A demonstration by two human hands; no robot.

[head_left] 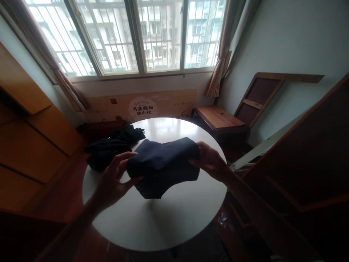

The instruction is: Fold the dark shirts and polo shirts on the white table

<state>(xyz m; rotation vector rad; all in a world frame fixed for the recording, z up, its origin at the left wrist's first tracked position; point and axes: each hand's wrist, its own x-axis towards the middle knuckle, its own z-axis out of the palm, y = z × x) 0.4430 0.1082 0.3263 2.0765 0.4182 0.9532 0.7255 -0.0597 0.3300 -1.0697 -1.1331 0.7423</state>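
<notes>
A pair of dark navy underpants (pixel 166 160) is stretched between my two hands above a white round table (pixel 174 225). Its upper part is folded over towards me, and a curved leg opening shows along the lower right edge. My left hand (pixel 116 182) grips the left side, thumb below and fingers above. At the right side, my right hand (pixel 209 160) pinches the cloth, with some fingertips hidden behind it. To the left on the table lie crumpled dark clothes (pixel 109 149), close beyond my left hand.
A low wooden stool-like table (pixel 218 116) stands beyond the round table at the right. Orange-brown cabinets (pixel 32 149) line the left. A barred window (pixel 160 36) is ahead, with a printed cardboard panel (pixel 174 103) below it. Dark wooden furniture (pixel 305 163) stands at the right.
</notes>
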